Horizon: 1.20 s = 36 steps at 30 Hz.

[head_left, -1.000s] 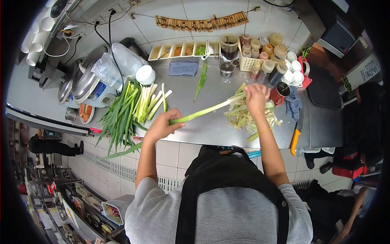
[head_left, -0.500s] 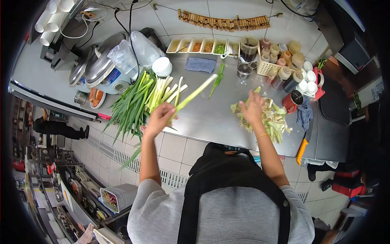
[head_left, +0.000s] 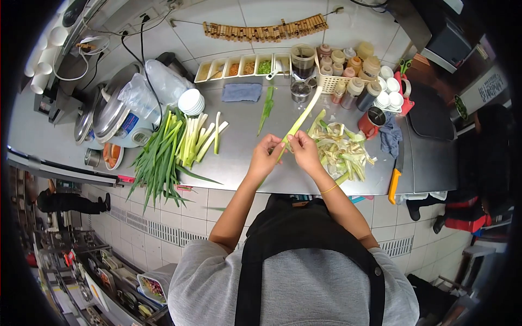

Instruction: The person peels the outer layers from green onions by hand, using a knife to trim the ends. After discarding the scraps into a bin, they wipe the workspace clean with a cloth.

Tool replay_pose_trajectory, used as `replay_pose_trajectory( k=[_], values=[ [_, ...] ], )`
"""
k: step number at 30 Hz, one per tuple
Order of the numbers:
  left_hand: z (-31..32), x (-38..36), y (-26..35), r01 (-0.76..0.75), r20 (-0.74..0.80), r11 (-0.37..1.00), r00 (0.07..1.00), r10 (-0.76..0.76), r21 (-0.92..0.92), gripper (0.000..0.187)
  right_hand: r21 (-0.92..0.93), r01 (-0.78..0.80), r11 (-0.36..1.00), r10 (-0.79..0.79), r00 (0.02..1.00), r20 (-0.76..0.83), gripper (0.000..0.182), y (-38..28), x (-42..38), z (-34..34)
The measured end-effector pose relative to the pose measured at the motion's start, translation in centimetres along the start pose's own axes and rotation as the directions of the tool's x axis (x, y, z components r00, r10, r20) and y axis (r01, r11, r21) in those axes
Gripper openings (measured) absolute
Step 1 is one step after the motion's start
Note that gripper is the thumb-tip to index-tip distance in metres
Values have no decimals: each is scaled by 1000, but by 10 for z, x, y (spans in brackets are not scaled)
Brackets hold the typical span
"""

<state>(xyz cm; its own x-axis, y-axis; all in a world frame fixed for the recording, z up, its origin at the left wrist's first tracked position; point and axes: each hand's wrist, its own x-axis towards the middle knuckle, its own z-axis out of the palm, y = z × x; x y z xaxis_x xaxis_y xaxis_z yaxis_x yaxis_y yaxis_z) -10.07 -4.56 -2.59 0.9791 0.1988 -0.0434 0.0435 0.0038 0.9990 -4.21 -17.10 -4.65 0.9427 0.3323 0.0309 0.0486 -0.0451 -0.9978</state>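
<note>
Head view showed my left hand (head_left: 265, 156) and right hand (head_left: 304, 152) close together at the middle of the frame, both pinching one leek stalk (head_left: 300, 118) that slanted up over the steel counter (head_left: 244, 152) toward the basket (head_left: 330, 82). I judged peeling would go best gripping near the base and stripping outward toward the trimmings pile (head_left: 340, 152). My fingertips hid the exact grip, and fisheye blurred the frame's edges.

A working restaurant kitchen.
Steel table (head_left: 261, 157) against tiled wall, big rice cookers (head_left: 117, 108), row of condiment trays (head_left: 244, 67), basket of sauce bottles (head_left: 348, 76), stacked cups (head_left: 43, 60), floor drain grating.
</note>
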Motion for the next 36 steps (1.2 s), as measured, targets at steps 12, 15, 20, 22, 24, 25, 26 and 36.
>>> replay_pose_trajectory(
  k=[12,15,20,22,24,25,26,36],
  values=[
    [-12,-8,-17,96,21,994,995,-95,-61,12,-409,190,893,-165,982,96,14,-10,-6,-9],
    [-18,-7,-10,82,-8,997,997,-82,1,13,-497,246,832,-235,968,85,13,-7,-1,-4],
    [-53,-22,-6,122,-110,990,987,-114,66,13,-630,77,773,-296,922,-251,15,21,40,-37],
    [-84,-37,-14,216,-98,974,973,-209,70,13,-691,-41,722,-264,906,-330,18,27,54,-63],
    [-114,-53,-23,221,-207,975,954,-216,-2,14,-720,-99,687,-248,899,-361,19,32,62,-83],
    [-131,-61,-21,275,-234,962,934,-268,-5,14,-725,-92,683,-253,901,-353,20,33,65,-92],
    [-147,-67,-19,327,-262,945,911,-318,-10,14,-730,-85,679,-258,902,-346,21,33,67,-97],
    [-103,-47,-18,254,-266,956,921,-286,-150,15,-862,259,437,60,947,315,49,14,19,-26]
  ],
)
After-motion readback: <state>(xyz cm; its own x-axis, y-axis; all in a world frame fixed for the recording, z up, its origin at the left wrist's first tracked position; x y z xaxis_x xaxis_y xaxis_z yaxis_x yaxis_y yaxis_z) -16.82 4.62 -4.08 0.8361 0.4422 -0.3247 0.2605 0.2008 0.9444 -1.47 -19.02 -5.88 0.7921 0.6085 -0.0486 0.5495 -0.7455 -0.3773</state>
